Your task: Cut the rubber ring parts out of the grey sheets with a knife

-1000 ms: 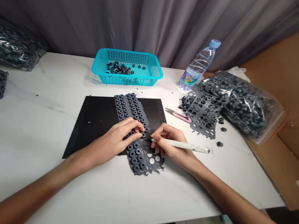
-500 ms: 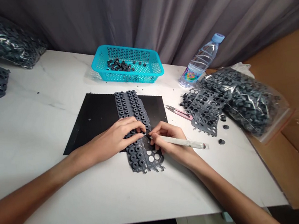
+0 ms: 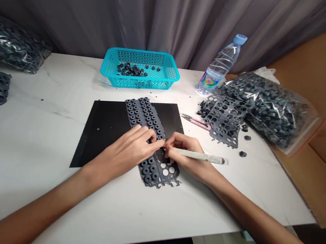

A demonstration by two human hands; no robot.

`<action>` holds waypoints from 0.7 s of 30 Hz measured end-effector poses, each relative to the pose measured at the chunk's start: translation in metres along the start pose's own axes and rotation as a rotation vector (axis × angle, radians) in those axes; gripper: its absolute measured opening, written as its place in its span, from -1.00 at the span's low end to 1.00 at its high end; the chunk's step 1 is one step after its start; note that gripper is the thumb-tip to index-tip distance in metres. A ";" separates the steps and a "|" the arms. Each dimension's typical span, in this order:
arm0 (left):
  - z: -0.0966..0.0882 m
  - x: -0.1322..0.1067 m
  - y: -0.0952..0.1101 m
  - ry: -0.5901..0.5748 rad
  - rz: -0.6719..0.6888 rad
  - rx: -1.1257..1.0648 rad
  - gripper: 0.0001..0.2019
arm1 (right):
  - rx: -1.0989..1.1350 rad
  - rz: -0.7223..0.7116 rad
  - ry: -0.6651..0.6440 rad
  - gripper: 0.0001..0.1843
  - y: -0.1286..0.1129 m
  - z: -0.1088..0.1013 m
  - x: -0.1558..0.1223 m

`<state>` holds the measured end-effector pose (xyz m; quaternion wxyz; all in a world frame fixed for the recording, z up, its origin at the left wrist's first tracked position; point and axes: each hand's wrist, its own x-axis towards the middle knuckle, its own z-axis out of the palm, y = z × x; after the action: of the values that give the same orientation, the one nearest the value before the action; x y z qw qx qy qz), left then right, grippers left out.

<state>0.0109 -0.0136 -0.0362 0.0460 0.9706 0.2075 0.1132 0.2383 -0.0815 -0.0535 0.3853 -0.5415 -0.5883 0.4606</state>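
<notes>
A dark grey rubber sheet [image 3: 141, 113] with rows of ring-shaped pieces lies lengthwise over a black mat [image 3: 103, 122]. Several bare holes show in its lower right part. My left hand [image 3: 133, 146] rests across the sheet's middle, fingers loosely bent. Its thumb stretches toward my right fingertips and stands apart from the index finger. Between the thumb and fingers of my right hand [image 3: 186, 149] is a slim pen-like tool [image 3: 206, 157] with a whitish wrapped handle. The tool's tip is hidden at the sheet's right column, close to my left thumb.
Behind the mat stands a turquoise basket [image 3: 143, 85] with small dark pieces. Pink-handled thread snips [image 3: 197, 122], a punched-out sheet [image 3: 226, 123], a water bottle [image 3: 218, 66] and a filled clear bag [image 3: 278, 110] lie or stand rightward. Another bag [image 3: 5, 42] is at far left.
My left thumb has extended right, toward the right fingertips, and its index finger has drawn back from it. My right hand keeps the tool at nearly the same spot.
</notes>
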 end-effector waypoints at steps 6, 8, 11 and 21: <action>0.000 0.004 0.004 -0.010 0.109 0.169 -0.71 | -0.124 -0.033 0.007 -0.86 -0.005 0.001 -0.004; 0.003 0.005 0.004 0.013 0.101 0.079 -0.71 | -0.179 -0.049 0.001 -0.85 -0.006 0.002 -0.006; 0.010 0.006 0.004 0.126 -0.005 -0.179 -0.74 | -0.217 -0.066 -0.004 -0.85 -0.007 0.002 -0.007; 0.008 0.006 -0.008 0.077 -0.288 -0.728 -0.80 | 0.213 0.055 0.035 -0.84 0.000 -0.004 -0.003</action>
<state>0.0149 -0.0039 -0.0437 0.3948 0.8467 0.2896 0.2081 0.2423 -0.0843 -0.0520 0.4380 -0.5214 -0.5141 0.5215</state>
